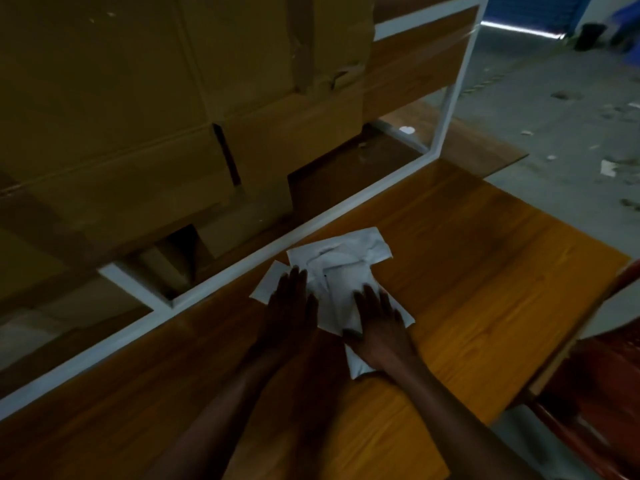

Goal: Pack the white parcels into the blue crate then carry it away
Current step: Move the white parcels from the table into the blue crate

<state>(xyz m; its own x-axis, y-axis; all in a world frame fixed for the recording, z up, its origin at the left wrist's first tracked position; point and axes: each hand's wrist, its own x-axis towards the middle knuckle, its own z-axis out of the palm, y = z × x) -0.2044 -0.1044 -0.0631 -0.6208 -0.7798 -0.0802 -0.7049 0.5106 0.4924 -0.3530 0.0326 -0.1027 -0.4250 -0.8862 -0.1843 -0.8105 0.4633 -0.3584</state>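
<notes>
Pressing left hand and right hand flat on the white parcels on the table, grip spread, pinching nothing. Lying directly under both palms, long axis running away-right. Can't spot the blue crate.

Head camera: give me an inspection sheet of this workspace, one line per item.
Surface: wooden table with a white strip along its far edge.
Job's things: white parcels in an overlapping pile on the table; blue crate not in view.
Clutter: nothing seen.
Hands: left hand and right hand lie flat on the parcels, fingers straight.
Cables: nothing seen.
Surroundings: cardboard boxes behind the table; red chair at right; littered floor.
</notes>
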